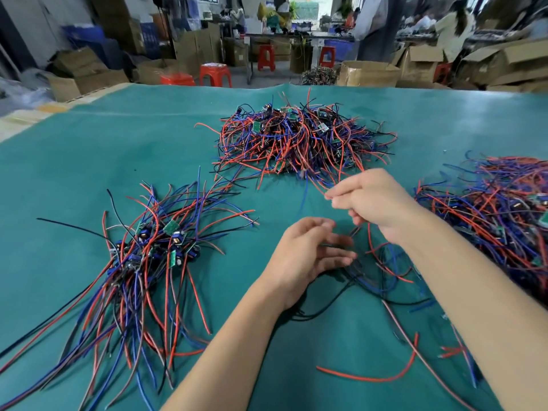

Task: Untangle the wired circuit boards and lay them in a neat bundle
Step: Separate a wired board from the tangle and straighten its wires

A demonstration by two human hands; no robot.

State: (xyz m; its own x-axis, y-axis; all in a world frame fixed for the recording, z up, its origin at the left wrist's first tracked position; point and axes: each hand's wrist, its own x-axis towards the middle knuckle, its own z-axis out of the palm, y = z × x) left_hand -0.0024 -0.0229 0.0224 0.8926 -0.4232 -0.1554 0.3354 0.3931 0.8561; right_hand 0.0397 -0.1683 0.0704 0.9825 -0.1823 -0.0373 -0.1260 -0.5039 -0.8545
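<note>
A tangled heap of wired circuit boards (299,137) with red, blue and black leads lies at the table's middle back. A sorted bundle (142,262) fans out at the left, small green boards at its centre. Another tangled heap (501,215) fills the right edge. My right hand (373,200) hovers in front of the middle heap and pinches thin red wires between thumb and fingertips. My left hand (308,253) sits just below it, fingers curled round a small wired board whose leads (382,268) trail toward me. The board itself is mostly hidden.
The green mat (89,161) covers the table. Loose red and pink wires (385,375) lie near the front right. Behind the table stand cardboard boxes (367,73), red stools (215,74) and people at a far bench.
</note>
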